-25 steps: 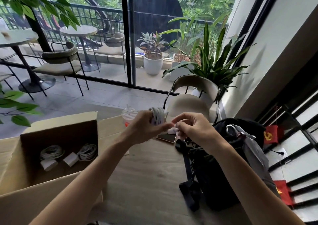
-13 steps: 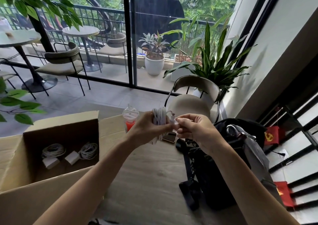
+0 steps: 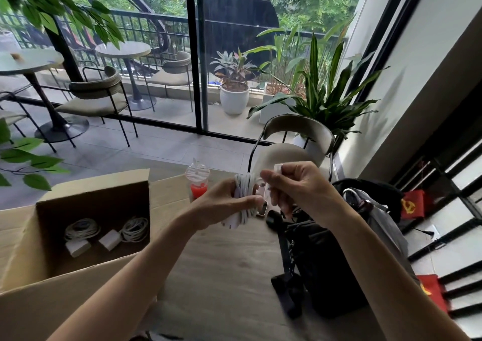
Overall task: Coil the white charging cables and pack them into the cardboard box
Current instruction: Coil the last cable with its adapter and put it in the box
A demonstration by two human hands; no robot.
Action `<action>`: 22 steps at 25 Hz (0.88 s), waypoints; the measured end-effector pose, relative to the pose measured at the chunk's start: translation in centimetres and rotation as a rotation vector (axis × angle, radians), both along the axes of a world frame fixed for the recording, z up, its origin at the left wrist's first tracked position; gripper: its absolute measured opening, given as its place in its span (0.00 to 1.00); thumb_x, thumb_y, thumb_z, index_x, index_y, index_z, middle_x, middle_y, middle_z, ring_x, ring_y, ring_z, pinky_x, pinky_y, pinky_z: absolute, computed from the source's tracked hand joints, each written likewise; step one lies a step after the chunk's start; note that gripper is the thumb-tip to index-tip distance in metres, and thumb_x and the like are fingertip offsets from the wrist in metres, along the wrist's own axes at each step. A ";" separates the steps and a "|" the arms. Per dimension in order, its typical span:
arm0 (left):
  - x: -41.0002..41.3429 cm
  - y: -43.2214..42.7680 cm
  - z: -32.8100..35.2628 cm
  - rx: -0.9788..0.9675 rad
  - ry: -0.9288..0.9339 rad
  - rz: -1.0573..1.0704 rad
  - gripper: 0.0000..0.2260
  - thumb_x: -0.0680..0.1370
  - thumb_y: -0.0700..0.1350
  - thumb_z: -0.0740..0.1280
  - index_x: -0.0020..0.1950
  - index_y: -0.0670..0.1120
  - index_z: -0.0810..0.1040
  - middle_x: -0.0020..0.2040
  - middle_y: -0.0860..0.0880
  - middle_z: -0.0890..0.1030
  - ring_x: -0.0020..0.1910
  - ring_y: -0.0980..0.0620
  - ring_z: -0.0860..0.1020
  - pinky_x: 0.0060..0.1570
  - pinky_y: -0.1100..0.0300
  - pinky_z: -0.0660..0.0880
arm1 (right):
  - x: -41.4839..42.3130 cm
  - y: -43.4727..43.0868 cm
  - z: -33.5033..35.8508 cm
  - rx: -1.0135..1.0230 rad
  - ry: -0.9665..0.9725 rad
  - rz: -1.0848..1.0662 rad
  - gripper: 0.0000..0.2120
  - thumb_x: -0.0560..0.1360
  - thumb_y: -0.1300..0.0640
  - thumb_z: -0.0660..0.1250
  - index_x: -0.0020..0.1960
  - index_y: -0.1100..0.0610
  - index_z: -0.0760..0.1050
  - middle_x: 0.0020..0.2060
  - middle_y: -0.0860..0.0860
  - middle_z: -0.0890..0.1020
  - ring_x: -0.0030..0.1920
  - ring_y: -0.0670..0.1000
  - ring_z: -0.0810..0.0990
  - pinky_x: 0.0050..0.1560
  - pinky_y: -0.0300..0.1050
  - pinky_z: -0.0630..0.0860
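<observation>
My left hand (image 3: 224, 205) grips a bundle of coiled white cable (image 3: 245, 192) above the wooden table (image 3: 224, 275). My right hand (image 3: 297, 186) sits just right of it, pinching the cable's free end and a white plug part (image 3: 277, 169) that sticks up between its fingers. The open cardboard box (image 3: 31, 293) stands at the left. Inside it lie two coiled white cables (image 3: 82, 228) (image 3: 135, 228), each with a white charger block (image 3: 77, 247) (image 3: 110, 239).
A plastic cup with red drink (image 3: 197, 181) stands behind my left hand. A phone (image 3: 262, 208) lies under the hands. A black bag (image 3: 326, 265) fills the table's right side, a grey garment (image 3: 375, 218) over it. A chair (image 3: 292, 145) stands beyond the table.
Both hands have turned the bundle upright. My right hand has lifted the cable end higher, and the white plug part now shows above its fingers.
</observation>
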State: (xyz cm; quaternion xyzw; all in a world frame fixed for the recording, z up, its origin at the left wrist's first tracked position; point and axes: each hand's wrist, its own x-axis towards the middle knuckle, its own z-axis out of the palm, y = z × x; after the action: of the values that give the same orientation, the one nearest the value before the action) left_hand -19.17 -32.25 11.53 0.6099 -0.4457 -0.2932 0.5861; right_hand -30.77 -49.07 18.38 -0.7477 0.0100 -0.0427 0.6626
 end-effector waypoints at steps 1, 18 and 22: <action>-0.2 -0.1 0.2 -0.008 -0.005 -0.061 0.04 0.75 0.51 0.73 0.50 0.56 0.81 0.43 0.51 0.84 0.42 0.53 0.83 0.42 0.62 0.79 | 0.3 -0.1 0.0 0.023 -0.026 -0.029 0.13 0.78 0.55 0.70 0.36 0.60 0.79 0.29 0.58 0.81 0.20 0.48 0.75 0.20 0.37 0.72; -0.1 -0.5 2.2 0.124 -0.059 -0.176 0.09 0.71 0.46 0.78 0.46 0.55 0.81 0.40 0.53 0.84 0.38 0.56 0.83 0.40 0.65 0.79 | 1.4 0.5 -1.0 -0.237 -0.323 -0.593 0.14 0.80 0.55 0.66 0.41 0.64 0.73 0.28 0.49 0.79 0.21 0.48 0.73 0.21 0.41 0.67; -0.1 -0.8 1.6 0.147 -0.063 -0.138 0.08 0.71 0.46 0.77 0.47 0.53 0.81 0.40 0.49 0.84 0.39 0.52 0.83 0.41 0.62 0.80 | 1.2 1.1 0.2 0.085 -0.282 -0.222 0.10 0.80 0.61 0.66 0.42 0.62 0.69 0.34 0.56 0.84 0.25 0.51 0.80 0.21 0.42 0.74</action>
State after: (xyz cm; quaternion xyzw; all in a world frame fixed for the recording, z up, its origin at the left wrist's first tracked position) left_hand -19.26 -33.08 13.13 0.6281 -0.4819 -0.3455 0.5038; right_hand -29.59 -47.97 18.61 -0.6997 0.0013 -0.2196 0.6798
